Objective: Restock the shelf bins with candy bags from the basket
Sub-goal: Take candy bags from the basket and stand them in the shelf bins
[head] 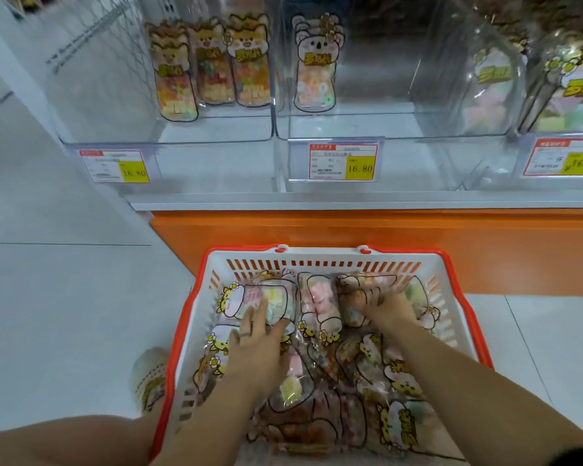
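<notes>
Pickup: inside the basket (458,297), left grip (260,341) lies flat on a pastel bag (273,297), right grip (384,307) clutches a neighbouring bag (352,311); next, lift to the bin (384,82) beyond the basket.

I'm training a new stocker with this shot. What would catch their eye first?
First, the orange-rimmed basket on the floor, heaped with candy bags, both hands in it: the left hand rests on a bag, the right hand grips a second bag. Above it, the clear bins look nearly bare: three bags in the left bin, a lone bag in the middle bin, with yellow price tags in front.
</notes>
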The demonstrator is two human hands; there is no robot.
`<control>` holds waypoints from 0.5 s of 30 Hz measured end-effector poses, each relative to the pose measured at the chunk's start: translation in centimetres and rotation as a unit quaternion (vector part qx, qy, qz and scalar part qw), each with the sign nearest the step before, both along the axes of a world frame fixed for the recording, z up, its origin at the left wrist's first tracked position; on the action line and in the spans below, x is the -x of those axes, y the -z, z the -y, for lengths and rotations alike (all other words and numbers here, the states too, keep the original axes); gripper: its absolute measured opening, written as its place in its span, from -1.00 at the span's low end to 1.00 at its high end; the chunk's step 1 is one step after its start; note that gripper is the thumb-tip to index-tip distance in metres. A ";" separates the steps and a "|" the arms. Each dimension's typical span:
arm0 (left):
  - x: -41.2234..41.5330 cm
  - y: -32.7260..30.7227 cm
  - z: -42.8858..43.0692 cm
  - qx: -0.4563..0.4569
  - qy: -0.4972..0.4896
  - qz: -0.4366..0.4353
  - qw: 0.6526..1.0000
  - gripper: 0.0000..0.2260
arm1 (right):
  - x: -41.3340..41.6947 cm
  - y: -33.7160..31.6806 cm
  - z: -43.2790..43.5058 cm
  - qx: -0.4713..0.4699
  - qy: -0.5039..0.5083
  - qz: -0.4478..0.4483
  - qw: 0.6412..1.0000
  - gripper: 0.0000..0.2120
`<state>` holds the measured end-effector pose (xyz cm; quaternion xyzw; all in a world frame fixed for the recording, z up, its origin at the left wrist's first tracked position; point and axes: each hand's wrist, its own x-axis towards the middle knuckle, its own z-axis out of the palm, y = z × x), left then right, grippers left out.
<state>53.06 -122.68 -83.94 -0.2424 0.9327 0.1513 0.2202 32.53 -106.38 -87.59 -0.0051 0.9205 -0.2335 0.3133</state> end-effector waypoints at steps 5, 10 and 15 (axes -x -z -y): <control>0.3 0.1 0.1 -0.008 0.000 0.002 1.000 -0.50 | -1.0 -1.3 -1.3 0.063 -0.001 -0.030 0.998 -0.70; 1.3 -1.9 0.1 -0.039 -0.031 0.013 0.999 -0.49 | -2.1 -5.4 -3.2 0.161 -0.039 -0.141 0.976 -0.63; 3.0 -7.0 -1.9 -0.125 -0.085 -0.104 0.983 -0.70 | -3.3 -10.3 -3.9 0.232 -0.063 -0.234 0.942 -0.67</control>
